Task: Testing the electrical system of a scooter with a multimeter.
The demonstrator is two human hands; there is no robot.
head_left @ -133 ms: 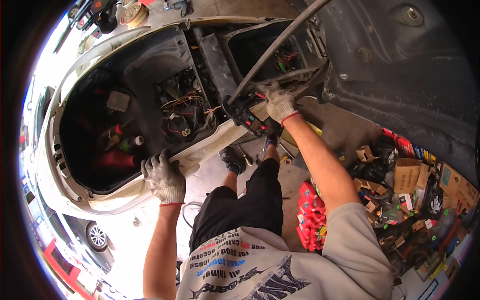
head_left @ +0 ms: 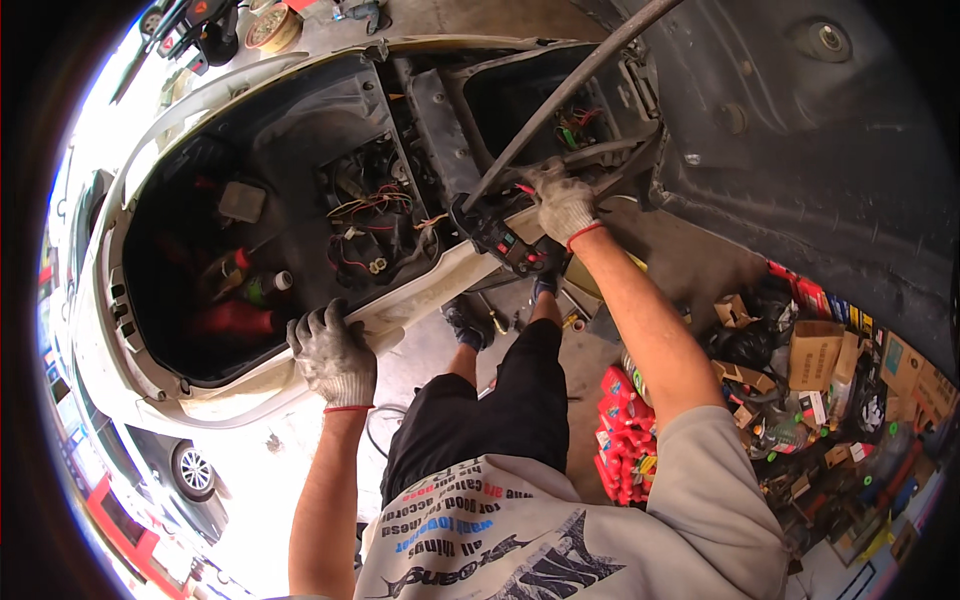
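Note:
My left hand (head_left: 332,355), in a grey work glove, rests with its fingers apart on the white rim (head_left: 410,308) of an open scooter body. My right hand (head_left: 562,200), also gloved, has bent fingers closed around something slim with a red end (head_left: 525,188); the glove mostly hides it. Just below that hand lies a black switch unit (head_left: 512,245) with red and green parts, at the lower end of a grey bar (head_left: 570,90). The dark storage well (head_left: 290,130) holds exposed coloured wires (head_left: 370,205), a bottle (head_left: 268,287) and a red item (head_left: 232,318).
A large raised dark panel (head_left: 790,120) fills the upper right. Cardboard boxes (head_left: 815,352) and bags are heaped at the right, beside stacked red packages (head_left: 622,440). Tools (head_left: 495,315) lie on the floor near my feet. A car wheel (head_left: 193,470) shows lower left.

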